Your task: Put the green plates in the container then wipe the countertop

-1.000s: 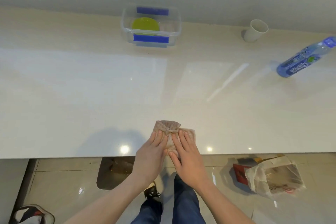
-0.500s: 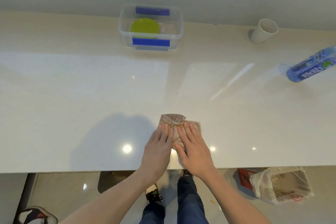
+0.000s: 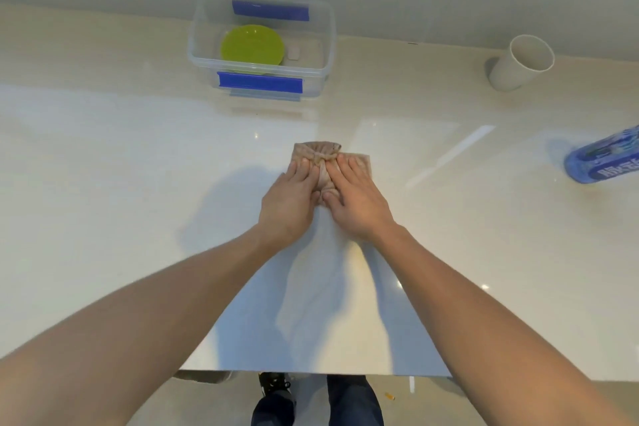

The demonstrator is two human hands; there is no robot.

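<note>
A green plate point(image 3: 252, 44) lies inside the clear plastic container point(image 3: 330, 45) with blue clasps, at the back of the pale countertop point(image 3: 103, 183). A bunched tan cloth point(image 3: 320, 152) sits on the middle of the counter. My left hand point(image 3: 288, 201) and my right hand point(image 3: 356, 199) press side by side, palms down, on the cloth's near part, with fingers flat on it. Only the cloth's far edge and a strip between my hands show.
A white cup point(image 3: 522, 62) lies tipped on its side at the back right. A blue plastic bottle point(image 3: 605, 162) lies on its side at the right edge. The wall runs just behind the container. The counter's front edge is near my legs.
Both hands have pushed the cloth away from the front edge toward the middle of the counter, closer to the container. My arms are stretched out further.
</note>
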